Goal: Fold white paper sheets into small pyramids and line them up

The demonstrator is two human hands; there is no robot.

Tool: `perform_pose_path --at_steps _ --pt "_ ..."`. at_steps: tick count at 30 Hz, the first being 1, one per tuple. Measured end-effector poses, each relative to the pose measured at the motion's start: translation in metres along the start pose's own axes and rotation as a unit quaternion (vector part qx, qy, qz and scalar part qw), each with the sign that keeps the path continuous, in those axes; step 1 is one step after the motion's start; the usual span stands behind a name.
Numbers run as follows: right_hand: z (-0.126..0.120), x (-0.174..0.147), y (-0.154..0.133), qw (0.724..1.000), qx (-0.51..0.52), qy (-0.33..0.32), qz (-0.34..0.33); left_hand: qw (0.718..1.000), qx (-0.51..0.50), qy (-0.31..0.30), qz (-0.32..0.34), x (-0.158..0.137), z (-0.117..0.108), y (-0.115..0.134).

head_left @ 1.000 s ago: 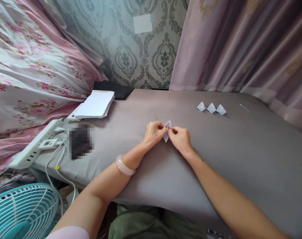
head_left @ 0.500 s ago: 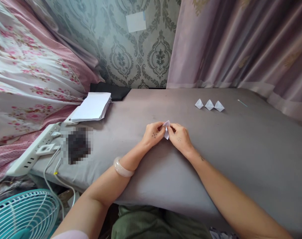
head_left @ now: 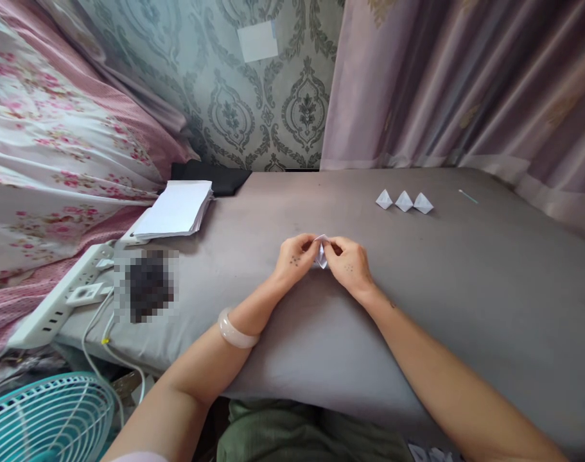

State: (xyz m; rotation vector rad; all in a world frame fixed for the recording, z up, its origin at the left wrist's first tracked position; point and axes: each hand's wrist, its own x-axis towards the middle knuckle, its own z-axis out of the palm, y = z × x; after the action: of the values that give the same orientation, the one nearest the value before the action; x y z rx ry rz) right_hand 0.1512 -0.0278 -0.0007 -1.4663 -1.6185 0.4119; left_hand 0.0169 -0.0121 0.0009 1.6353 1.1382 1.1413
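Above the grey cloth (head_left: 292,353), I see the left hand (head_left: 293,258) and right hand (head_left: 350,263) pinching one folded white paper (head_left: 322,258) from opposite sides, apparently steadying its creases.

Between the left hand (head_left: 295,260) and the right hand (head_left: 349,263), the folded paper (head_left: 322,258) has changed shape: its sharp upper point now looks lower and blunter, its lower tip juts out less. The view has shifted slightly; the fan (head_left: 56,417), left of the left hand, appears lower.
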Motion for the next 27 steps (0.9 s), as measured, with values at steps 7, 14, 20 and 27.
perform_pose_path --at_steps 7,14,20,27 --pt "-0.004 0.0 0.004 0.999 0.035 -0.002 -0.021 0.987 -0.117 0.077 -0.078 0.01 -0.006 -0.007" --pt "-0.001 -0.024 -0.02 0.974 -0.144 -0.06 -0.167 0.989 -0.06 0.135 -0.033 0.016 -0.013 -0.02" --pt "0.001 -0.026 -0.018 0.95 -0.239 -0.117 -0.163 0.991 -0.027 0.125 -0.024 0.015 -0.014 -0.016" --pt "0.002 -0.027 -0.019 0.946 -0.264 -0.109 -0.153 0.986 -0.129 0.049 -0.093 0.013 -0.016 0.0"
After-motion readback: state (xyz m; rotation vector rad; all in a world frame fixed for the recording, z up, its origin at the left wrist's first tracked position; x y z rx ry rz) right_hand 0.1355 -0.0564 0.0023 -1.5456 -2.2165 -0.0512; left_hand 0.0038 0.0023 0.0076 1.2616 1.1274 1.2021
